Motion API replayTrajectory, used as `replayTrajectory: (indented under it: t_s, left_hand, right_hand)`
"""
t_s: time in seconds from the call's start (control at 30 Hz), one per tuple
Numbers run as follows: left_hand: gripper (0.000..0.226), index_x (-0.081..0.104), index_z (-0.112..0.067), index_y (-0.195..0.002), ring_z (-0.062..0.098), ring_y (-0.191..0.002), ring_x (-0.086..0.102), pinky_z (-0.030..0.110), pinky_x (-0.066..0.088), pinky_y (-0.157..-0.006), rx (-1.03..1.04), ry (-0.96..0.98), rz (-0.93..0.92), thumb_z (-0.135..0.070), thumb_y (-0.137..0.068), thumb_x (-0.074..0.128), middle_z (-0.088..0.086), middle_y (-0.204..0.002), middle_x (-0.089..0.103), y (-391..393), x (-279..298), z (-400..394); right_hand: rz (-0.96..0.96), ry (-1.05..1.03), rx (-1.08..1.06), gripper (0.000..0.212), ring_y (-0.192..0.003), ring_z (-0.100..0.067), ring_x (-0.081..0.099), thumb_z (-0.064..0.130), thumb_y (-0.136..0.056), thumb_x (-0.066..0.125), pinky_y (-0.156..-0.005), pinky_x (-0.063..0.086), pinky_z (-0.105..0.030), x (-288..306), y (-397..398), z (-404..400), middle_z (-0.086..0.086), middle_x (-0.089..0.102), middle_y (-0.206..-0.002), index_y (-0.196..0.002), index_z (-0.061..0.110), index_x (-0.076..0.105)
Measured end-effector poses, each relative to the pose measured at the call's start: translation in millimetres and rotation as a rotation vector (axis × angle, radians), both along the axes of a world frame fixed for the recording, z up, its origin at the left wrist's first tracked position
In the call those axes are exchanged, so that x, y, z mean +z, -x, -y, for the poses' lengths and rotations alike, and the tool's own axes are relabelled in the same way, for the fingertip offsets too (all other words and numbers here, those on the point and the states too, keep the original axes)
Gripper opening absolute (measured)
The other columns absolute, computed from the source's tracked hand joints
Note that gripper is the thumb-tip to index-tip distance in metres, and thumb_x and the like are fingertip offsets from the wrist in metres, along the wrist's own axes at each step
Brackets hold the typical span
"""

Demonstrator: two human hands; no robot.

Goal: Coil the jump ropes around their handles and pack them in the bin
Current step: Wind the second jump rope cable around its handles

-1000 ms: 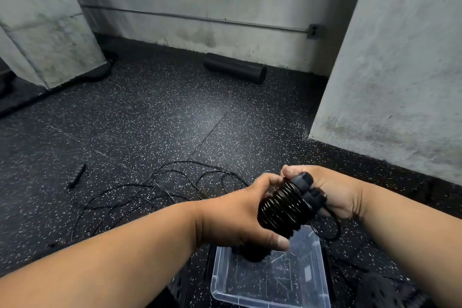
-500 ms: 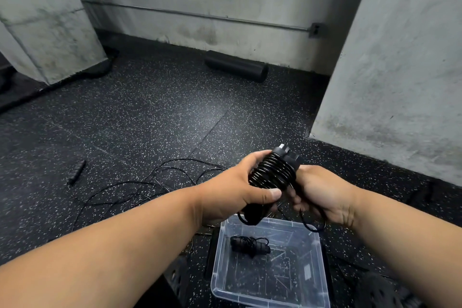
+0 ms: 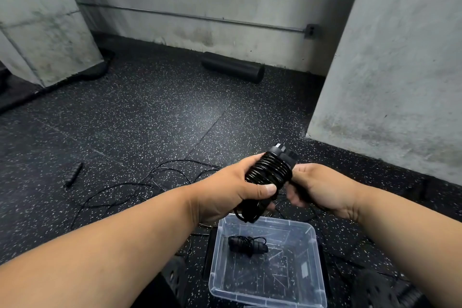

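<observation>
Black cord sits wound tight round the handles point(image 3: 268, 175), gripped by the left hand point(image 3: 226, 191) with fingers curled about it; the right hand point(image 3: 318, 189) pinches the loose tail. Should that tail slip, the coils could spring loose. Below the fingers, the bin point(image 3: 315, 257) holds one packed rope point(image 3: 247, 245).

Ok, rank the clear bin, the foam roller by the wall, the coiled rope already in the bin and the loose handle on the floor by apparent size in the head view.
1. clear bin
2. foam roller, though it lies farther away
3. coiled rope in the bin
4. loose handle
</observation>
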State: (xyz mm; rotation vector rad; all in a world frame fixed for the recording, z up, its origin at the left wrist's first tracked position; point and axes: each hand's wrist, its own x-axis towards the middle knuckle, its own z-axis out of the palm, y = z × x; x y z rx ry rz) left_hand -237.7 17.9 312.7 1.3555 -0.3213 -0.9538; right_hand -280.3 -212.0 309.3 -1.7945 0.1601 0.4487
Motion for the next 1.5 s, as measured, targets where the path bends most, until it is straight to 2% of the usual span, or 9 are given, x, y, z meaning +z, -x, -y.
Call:
replayTrajectory:
  t_s: [0.13,0.3,0.43,0.63,0.77,0.87,1.0,1.3,1.5]
  left_hand:
    - [0.076,0.042,-0.038,-0.156,0.034,-0.098,0.074,0.041,0.064,-0.078,-0.024,-0.024,-0.030,0.000,-0.097,0.071,0.013,-0.110,0.075,2,3,2]
    - [0.084,0.033,-0.041,-0.162,0.035,-0.102,0.073,0.054,0.058,-0.094,-0.073,-0.058,0.043,-0.003,-0.098,0.072,0.013,-0.111,0.074,7,6,3]
    - [0.098,0.023,-0.051,-0.164,0.035,-0.107,0.076,0.047,0.062,-0.092,-0.080,-0.085,0.117,-0.010,-0.095,0.078,0.012,-0.112,0.078,12,3,3]
    - [0.090,0.033,-0.055,-0.157,0.026,-0.099,0.078,0.044,0.065,-0.085,0.073,-0.162,0.208,-0.009,-0.095,0.078,0.008,-0.117,0.077,6,-3,7]
    - [0.081,0.042,-0.052,-0.150,0.025,-0.098,0.075,0.044,0.064,-0.085,0.093,-0.083,0.134,-0.004,-0.095,0.076,0.012,-0.121,0.075,1,-2,5]
    - [0.075,0.045,-0.050,-0.147,0.022,-0.100,0.074,0.039,0.061,-0.083,0.095,-0.023,0.082,-0.005,-0.096,0.075,0.013,-0.127,0.071,-1,-2,4]
    - [0.065,0.055,-0.052,-0.132,0.026,-0.101,0.074,0.039,0.062,-0.076,0.082,0.057,0.009,-0.007,-0.092,0.077,0.015,-0.122,0.072,-3,2,2]
    - [0.055,0.062,-0.059,-0.128,0.023,-0.094,0.075,0.036,0.063,-0.075,-0.195,-0.078,0.101,-0.019,-0.094,0.079,0.002,-0.107,0.078,0,-3,-5]
    - [0.063,0.054,-0.042,-0.142,0.022,-0.091,0.077,0.038,0.064,-0.073,0.010,-0.329,0.162,-0.020,-0.091,0.082,0.004,-0.113,0.076,-8,-20,-4]
  right_hand:
    - [0.025,-0.003,-0.068,0.034,-0.065,-0.015,0.061,0.026,-0.110,0.048,-0.060,0.050,-0.027,-1,-4,6,-0.008,0.068,-0.073,-0.084,0.013,0.064]
    - [-0.017,-0.087,-0.098,0.029,-0.065,-0.014,0.062,0.025,-0.106,0.056,-0.063,0.055,-0.029,0,-10,11,-0.008,0.067,-0.074,-0.080,0.019,0.068]
    - [-0.090,-0.093,-0.031,0.046,-0.053,-0.018,0.055,0.022,-0.105,0.053,-0.053,0.049,-0.029,0,-8,12,-0.009,0.059,-0.064,-0.061,0.025,0.068]
    - [-0.156,-0.080,0.027,0.032,-0.072,-0.026,0.070,0.024,-0.109,0.046,-0.062,0.054,-0.033,1,-5,3,-0.013,0.072,-0.076,-0.088,0.012,0.067]
    - [-0.075,-0.120,-0.024,0.031,-0.067,-0.007,0.066,0.023,-0.105,0.055,-0.056,0.048,-0.020,4,-7,4,-0.002,0.076,-0.083,-0.087,0.015,0.079]
    - [-0.093,-0.128,0.036,0.031,-0.051,-0.005,0.045,0.033,-0.103,0.058,-0.045,0.037,-0.018,9,-8,11,0.004,0.054,-0.065,-0.083,0.021,0.079]
    - [-0.170,-0.329,0.127,0.040,-0.053,-0.010,0.031,0.057,-0.081,0.080,-0.046,0.031,-0.021,7,-11,25,0.003,0.036,-0.063,-0.096,0.020,0.077]
    - [0.239,0.307,-0.119,0.038,-0.051,-0.006,0.040,0.038,-0.109,0.047,-0.052,0.032,-0.027,-1,-26,41,0.013,0.052,-0.057,-0.078,0.029,0.067]
    - [0.340,0.352,-0.015,0.027,-0.059,-0.018,0.037,0.048,-0.105,0.051,-0.056,0.033,-0.034,23,-21,38,0.002,0.047,-0.065,-0.095,0.032,0.070]
